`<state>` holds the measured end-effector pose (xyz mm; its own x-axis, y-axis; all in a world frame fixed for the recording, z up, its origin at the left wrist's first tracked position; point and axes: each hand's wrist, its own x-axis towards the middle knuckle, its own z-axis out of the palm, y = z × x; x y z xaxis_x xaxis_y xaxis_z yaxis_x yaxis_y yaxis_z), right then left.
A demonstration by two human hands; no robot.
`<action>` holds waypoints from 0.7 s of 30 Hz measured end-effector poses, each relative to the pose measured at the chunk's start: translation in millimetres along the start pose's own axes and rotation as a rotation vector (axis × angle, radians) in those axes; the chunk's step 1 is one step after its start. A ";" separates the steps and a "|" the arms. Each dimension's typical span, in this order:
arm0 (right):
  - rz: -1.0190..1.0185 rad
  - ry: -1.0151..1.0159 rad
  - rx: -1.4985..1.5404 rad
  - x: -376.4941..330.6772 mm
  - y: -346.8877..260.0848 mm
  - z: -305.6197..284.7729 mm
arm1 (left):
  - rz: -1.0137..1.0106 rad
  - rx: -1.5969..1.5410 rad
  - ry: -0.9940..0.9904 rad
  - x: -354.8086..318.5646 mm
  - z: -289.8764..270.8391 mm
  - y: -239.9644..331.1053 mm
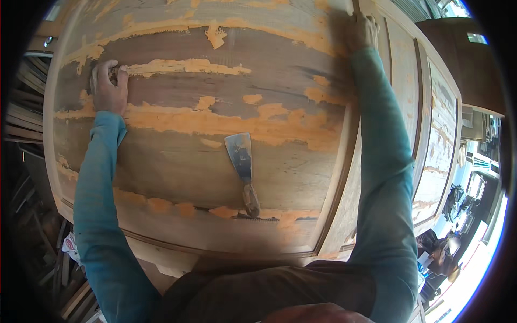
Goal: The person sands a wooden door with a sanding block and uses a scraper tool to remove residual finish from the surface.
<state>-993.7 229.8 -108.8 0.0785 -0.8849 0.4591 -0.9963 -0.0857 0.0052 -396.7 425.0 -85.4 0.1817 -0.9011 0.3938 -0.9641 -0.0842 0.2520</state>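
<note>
A large wooden panel (177, 167) spreads out before me, streaked and patched with orange filler (215, 121). At its left part my left hand (109, 89) rests with thumb and fingers curled toward each other. A small dark thing seems to sit between them, too small to name. Far up on the right, my right hand (367, 31) lies closed at the raised wooden strip beside the panel; what its fingers hold, if anything, is hidden. A putty knife (240, 159) with a worn handle lies on the panel between my arms, touched by neither hand.
Narrower framed panels (439, 140) with flaking pale paint continue to the right. Stacked wooden strips (24, 102) stand past the left edge. Bags and other clutter (447, 250) lie beyond the right edge, near a bright opening.
</note>
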 end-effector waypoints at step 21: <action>0.025 -0.033 0.317 -188.8 -62.9 -143.4 | -0.006 -0.001 0.073 -2.7 1.5 -10.1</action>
<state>-950.8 468.0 -68.4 0.0600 -0.9027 0.4260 -0.9379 -0.1970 -0.2854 -387.7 427.6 -90.3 0.2015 -0.8670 0.4558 -0.9626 -0.0894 0.2556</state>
